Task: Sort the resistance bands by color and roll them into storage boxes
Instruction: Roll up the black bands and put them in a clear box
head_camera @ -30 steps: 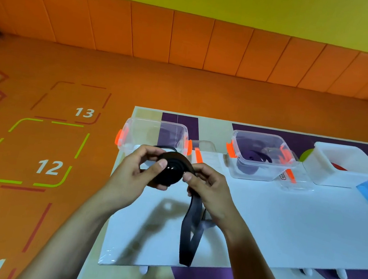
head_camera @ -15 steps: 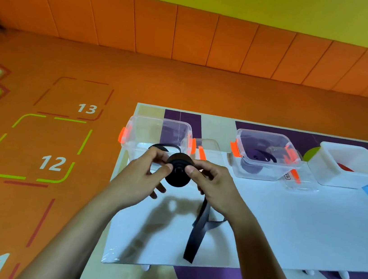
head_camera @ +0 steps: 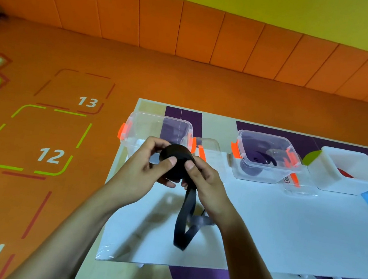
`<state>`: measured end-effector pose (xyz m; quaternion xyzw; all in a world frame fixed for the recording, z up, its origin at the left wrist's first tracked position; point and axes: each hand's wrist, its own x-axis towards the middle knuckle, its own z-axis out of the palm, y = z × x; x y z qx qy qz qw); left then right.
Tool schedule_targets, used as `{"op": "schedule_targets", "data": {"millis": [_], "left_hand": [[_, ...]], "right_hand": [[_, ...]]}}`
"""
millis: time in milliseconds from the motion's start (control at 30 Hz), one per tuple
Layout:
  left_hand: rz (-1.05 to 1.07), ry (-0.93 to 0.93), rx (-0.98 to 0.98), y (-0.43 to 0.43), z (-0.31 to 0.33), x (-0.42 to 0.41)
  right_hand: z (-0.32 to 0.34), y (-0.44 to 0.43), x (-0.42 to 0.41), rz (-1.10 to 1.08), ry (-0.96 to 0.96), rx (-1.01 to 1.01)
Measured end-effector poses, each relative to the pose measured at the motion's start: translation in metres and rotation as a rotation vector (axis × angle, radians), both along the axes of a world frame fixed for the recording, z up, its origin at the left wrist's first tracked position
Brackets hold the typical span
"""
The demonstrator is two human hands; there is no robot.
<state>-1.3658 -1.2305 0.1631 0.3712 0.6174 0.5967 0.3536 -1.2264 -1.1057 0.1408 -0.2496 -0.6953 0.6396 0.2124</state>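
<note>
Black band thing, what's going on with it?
A person holds a black band above the table, mostly rolled into a coil, with left hand and right hand both gripping it. Its loose tail hangs toward the table. One clear box stands just behind; the next box holds a purple band.

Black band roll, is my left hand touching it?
Touching. The head view shows the left hand with its thumb pressed onto the black band roll, fingers curled round it.

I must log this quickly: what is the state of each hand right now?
Left hand: grips the rolled black band.
Right hand: pinches the same roll; its loose tail hangs below.
</note>
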Motion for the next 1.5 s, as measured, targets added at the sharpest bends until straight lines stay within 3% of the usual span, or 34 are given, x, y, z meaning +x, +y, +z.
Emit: {"op": "schedule_targets", "data": {"millis": [167,333,500,633,833,1000,1133,1200,1300,1367,1500], "left_hand": [[0.026,-0.073,-0.014,0.007,0.0,0.003],[-0.051,0.3,-0.25,-0.005,0.0,-0.015],[-0.15,0.348,-0.233,-0.014,0.007,-0.02],[-0.16,0.292,-0.199,-0.019,0.007,-0.018],[0.046,0.129,-0.07,-0.013,0.009,-0.005],[0.099,-0.147,0.037,-0.007,0.002,0.011],[0.064,-0.297,0.002,-0.01,-0.003,0.017],[0.057,-0.255,-0.095,-0.016,0.0,0.009],[0.076,-0.021,-0.176,-0.029,0.003,-0.005],[0.005,0.071,-0.155,-0.035,0.006,-0.009],[-0.068,0.09,-0.059,-0.037,0.003,-0.006]], "right_hand": [[-0.003,-0.001,-0.008,-0.075,0.049,-0.037],[0.004,0.01,0.004,0.026,-0.087,0.041],[0.021,0.012,0.004,0.201,-0.194,0.138],[0.024,0.01,0.007,0.174,-0.174,0.084],[0.016,0.005,0.009,0.03,-0.035,0.008],[0.018,-0.015,0.001,-0.096,0.034,-0.024],[0.018,-0.016,-0.002,-0.096,-0.053,0.077],[0.02,-0.013,0.003,-0.018,-0.099,0.116],[0.026,-0.009,0.007,0.14,-0.189,0.216],[0.031,-0.009,0.006,0.208,-0.239,0.3],[0.034,-0.015,0.007,0.172,-0.141,0.217]]}}
